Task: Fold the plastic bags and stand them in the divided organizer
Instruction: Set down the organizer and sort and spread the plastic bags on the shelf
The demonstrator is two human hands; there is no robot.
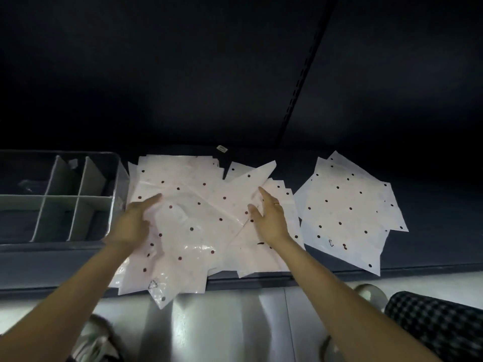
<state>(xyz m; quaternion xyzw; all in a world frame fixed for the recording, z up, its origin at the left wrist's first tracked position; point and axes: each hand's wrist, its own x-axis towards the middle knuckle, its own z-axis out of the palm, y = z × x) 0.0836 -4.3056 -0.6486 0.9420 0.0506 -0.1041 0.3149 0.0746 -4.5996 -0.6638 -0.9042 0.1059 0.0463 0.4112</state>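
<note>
Head view: we find a large loose pile of dotted plastic bags (198,218) spread on the dark table (431,246), just right of the divided organizer (65,199). Our left hand (133,223) rests on the pile's left part, forefinger out straight, the other fingers (146,220) curled into the top bag's plastic. Our right hand (269,218) lies flat on the pile, fingers extended, gripping nothing. A second, smaller pile of bags (347,210) lies apart at right.
</note>
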